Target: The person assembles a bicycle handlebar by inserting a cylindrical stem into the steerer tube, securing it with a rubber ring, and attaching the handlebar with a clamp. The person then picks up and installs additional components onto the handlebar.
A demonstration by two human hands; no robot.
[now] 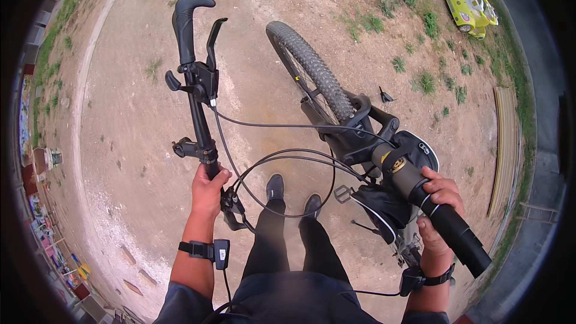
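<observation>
My left hand [208, 195] is wrapped round a black handlebar [198, 117], which is off the bicycle apart from its cables. Its far end carries a curved rubber grip [185, 30] and a brake lever [213, 42]. A stem clamp [191, 149] sits just beyond my fingers, and a second brake lever [233, 207] beside them. On the right, my right hand [441, 195] grips the bicycle's thick black steering tube [453, 225], above the badged head tube [393, 159]. Part of the tube is hidden by my fingers. The front wheel [315, 63] points away from me.
Black cables [276, 125] loop between handlebar and frame, crossing above my legs. A black bag [384, 204] hangs by the frame near a pedal [343, 194]. Wristbands with wires are on both forearms. A yellow toy car [471, 12] and long boards [504, 150] lie on the right.
</observation>
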